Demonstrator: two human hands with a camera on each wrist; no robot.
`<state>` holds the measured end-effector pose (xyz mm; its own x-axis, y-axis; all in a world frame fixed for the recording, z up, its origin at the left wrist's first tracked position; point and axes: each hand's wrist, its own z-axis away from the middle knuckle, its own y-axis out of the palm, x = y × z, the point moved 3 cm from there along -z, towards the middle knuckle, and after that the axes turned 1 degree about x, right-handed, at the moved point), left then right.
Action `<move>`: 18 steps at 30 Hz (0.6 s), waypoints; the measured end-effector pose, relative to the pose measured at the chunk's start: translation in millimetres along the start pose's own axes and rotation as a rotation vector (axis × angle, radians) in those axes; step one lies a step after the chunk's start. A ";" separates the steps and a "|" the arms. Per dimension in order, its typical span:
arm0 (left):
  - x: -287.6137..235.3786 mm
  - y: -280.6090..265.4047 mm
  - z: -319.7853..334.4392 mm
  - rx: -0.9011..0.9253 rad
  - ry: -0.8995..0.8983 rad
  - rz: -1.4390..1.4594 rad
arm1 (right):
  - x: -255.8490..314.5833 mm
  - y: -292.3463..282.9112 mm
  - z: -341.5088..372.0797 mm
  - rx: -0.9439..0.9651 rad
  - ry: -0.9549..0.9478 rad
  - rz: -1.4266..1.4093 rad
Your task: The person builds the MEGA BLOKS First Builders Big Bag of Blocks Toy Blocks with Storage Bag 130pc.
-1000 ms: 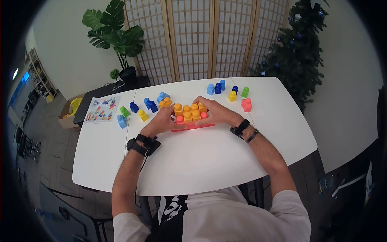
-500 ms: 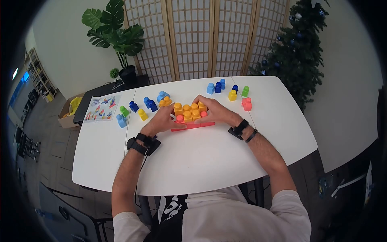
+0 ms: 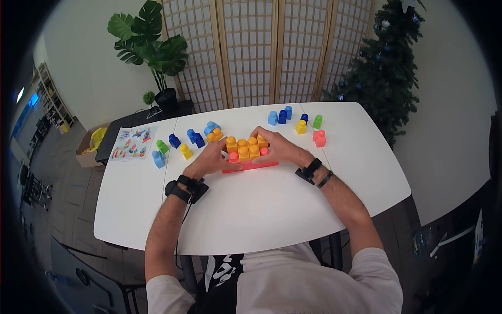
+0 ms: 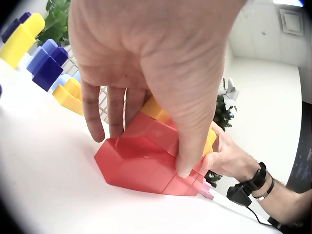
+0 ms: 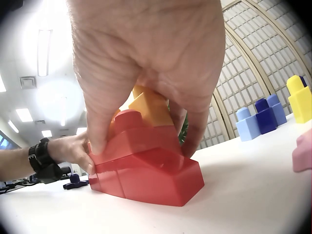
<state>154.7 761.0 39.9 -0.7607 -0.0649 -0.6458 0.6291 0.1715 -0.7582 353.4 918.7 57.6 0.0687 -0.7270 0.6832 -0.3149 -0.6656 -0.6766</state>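
Two hands pinch the red-and-orange block build [image 3: 243, 153] from opposite ends, the left hand [image 3: 209, 158] and the right hand [image 3: 282, 148] each forming a grip with thumb nearside and fingers behind, probably to steady it evenly. Its red base [image 5: 151, 180] rests on the white surface [image 3: 251, 209], well apart from the near edge, leaving room to draw it back; the loose orange block [image 3: 215, 135] beside the left fingers makes that side tighter.

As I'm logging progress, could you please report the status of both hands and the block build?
Left hand gripping one end of block build, right hand gripping the other. Red base on table. Loose orange block close beyond left hand.
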 end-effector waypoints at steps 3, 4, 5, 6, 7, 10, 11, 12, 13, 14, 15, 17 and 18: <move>-5.7 -10.4 1.9 0.132 -0.035 -0.112 | 0.4 -1.7 0.9 0.084 0.105 0.045; -3.5 -15.9 3.0 0.125 -0.028 -0.116 | 3.7 -3.1 2.4 0.073 0.087 0.045; -0.8 -24.4 6.1 0.069 0.063 -0.076 | 5.7 -3.6 4.4 0.063 0.070 0.043; 2.8 -34.2 9.0 0.016 0.153 -0.036 | 3.3 -4.4 7.1 -0.007 0.009 0.109; 9.2 -46.0 7.6 0.017 0.154 -0.038 | 3.4 -7.2 7.7 -0.009 0.010 0.108; 29.8 -80.0 -2.3 -0.002 0.091 -0.137 | 1.8 -16.5 9.4 -0.127 0.049 -0.095; 34.7 -76.4 -2.3 -0.004 0.085 -0.135 | 0.6 -23.2 8.1 -0.193 0.042 -0.091; 39.6 -75.3 -4.2 -0.106 0.030 -0.314 | 0.1 -27.6 7.2 -0.260 0.033 -0.086; 41.8 -74.6 -8.4 -0.209 -0.022 -0.494 | -0.1 -28.8 6.3 -0.260 0.030 -0.086; 42.2 -66.6 -9.7 -0.297 0.017 -0.557 | -0.7 -32.2 5.7 -0.281 0.012 -0.090; 43.9 -58.5 -13.0 -0.298 0.027 -0.560 | -1.2 -36.3 6.3 -0.306 -0.004 -0.092; 42.9 -48.2 -17.6 -0.397 -0.020 -0.722 | -5.3 -36.4 8.1 -0.327 -0.011 -0.084; 43.9 -44.1 -20.0 -0.396 -0.026 -0.749 | -7.6 -36.1 9.3 -0.335 -0.019 -0.081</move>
<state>90.3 770.2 46.8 -0.9471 -0.3208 0.0089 -0.1458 0.4054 -0.9025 373.1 946.7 74.4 0.1229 -0.6789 0.7239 -0.6008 -0.6315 -0.4902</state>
